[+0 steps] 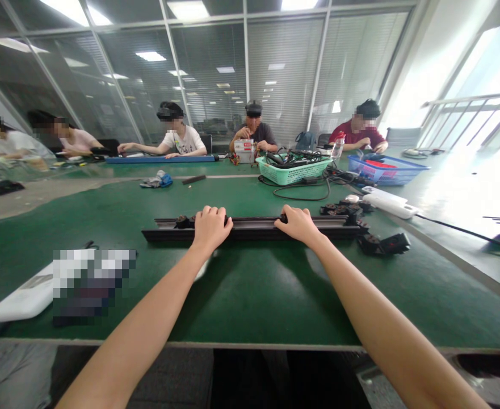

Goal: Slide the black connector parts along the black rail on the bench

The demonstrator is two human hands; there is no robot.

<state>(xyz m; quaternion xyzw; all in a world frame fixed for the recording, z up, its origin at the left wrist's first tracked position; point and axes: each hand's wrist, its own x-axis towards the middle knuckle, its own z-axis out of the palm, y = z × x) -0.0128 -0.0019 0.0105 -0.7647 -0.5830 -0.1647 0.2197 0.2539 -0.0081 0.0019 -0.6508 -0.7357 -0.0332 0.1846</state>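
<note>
A long dark metal rail with a channel along its top lies crosswise on the green table in front of me. Fingers of my left hand are wrapped over the rail left of its middle. Farther right, my right hand grips it too, thumb and fingers closed. Small black parts show at the fingertips of both hands, mostly hidden. A black fitting sits in the channel beside my left hand. Several black fittings are clustered at the rail's right end, and another black piece lies nearer to me.
On the left lie a white device and a blurred dark object. A green basket of cables and a blue basket stand farther back. White power banks or adapters lie at right. Several people sit across the table.
</note>
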